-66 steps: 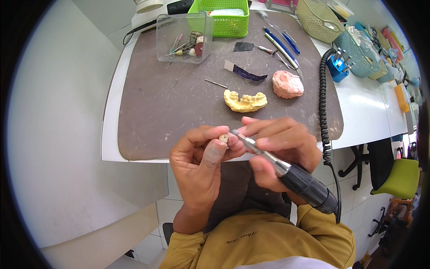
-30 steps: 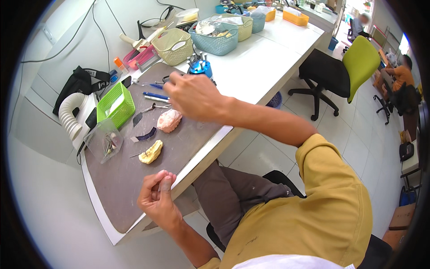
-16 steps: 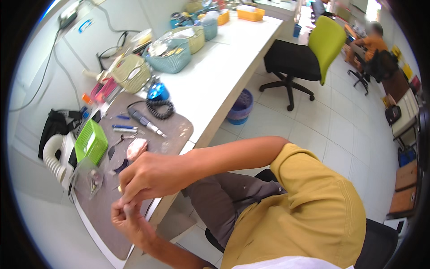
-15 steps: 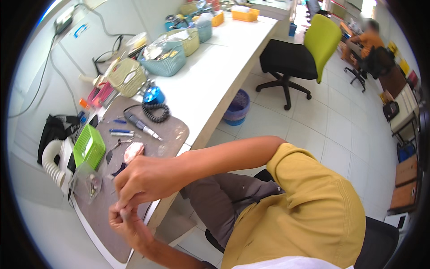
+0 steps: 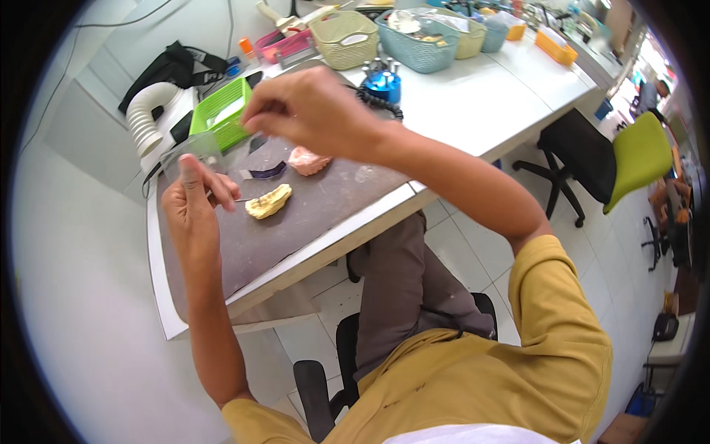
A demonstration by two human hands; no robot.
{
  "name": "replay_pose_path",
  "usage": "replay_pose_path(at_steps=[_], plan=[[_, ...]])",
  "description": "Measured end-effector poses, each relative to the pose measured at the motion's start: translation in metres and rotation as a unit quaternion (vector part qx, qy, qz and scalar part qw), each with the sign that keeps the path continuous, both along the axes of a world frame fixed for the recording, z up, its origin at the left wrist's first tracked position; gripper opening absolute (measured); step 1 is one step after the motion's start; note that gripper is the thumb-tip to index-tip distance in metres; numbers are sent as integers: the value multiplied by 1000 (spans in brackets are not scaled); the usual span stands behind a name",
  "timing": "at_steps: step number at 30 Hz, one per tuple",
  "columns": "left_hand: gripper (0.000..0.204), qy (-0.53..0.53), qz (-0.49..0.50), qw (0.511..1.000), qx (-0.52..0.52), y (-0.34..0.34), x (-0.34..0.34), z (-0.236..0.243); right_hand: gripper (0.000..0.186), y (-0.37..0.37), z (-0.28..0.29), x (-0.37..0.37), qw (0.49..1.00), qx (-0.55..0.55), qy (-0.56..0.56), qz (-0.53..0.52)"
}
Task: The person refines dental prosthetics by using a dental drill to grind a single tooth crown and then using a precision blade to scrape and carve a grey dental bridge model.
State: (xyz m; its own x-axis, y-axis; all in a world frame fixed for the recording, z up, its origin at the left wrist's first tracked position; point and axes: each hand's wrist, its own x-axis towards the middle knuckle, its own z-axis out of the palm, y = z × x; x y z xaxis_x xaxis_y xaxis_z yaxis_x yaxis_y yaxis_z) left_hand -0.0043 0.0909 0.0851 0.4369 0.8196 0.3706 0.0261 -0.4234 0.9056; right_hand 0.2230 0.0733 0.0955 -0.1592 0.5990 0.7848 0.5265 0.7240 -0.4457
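Note:
My left hand [image 5: 196,196] is above the left part of the grey-brown mat [image 5: 244,255], thumb raised and apart from the fingers. A thin metal piece [image 5: 242,199] shows by its fingertips; whether they touch it I cannot tell. Beside it lies a yellow dental cast [image 5: 268,201]. Higher up, my right hand [image 5: 314,111] is blurred, its thumb and fingers drawn together near the green basket [image 5: 225,111]; what they hold, if anything, does not show. A pink dental cast [image 5: 308,161] and a dark curved strip [image 5: 266,172] lie below it on the mat.
A clear plastic bag [image 5: 194,152] and a white ribbed hose [image 5: 144,122] are at the left. Along the back stand a beige basket [image 5: 344,41], a blue basket [image 5: 421,48] and a blue device [image 5: 382,85]. A green-backed chair [image 5: 640,159] stands to the right.
My hands, together before, have come apart: the right has risen over the mat, the left stands lower. The yellow cast shows now. The whole view has shifted leftward.

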Motion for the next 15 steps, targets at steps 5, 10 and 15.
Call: replay_pose_path(at_steps=[5,10,15], plan=[[36,311,102,919,222,-41,2,-1,12,8,-11,54,993,-103,-41,-50],[41,314,113,917,219,-38,4,-33,10,35,-24,66,985,-102,-130,-44],[32,324,108,918,203,-26,11,-34,7,87,-25,73,945,-92,-290,-119]])
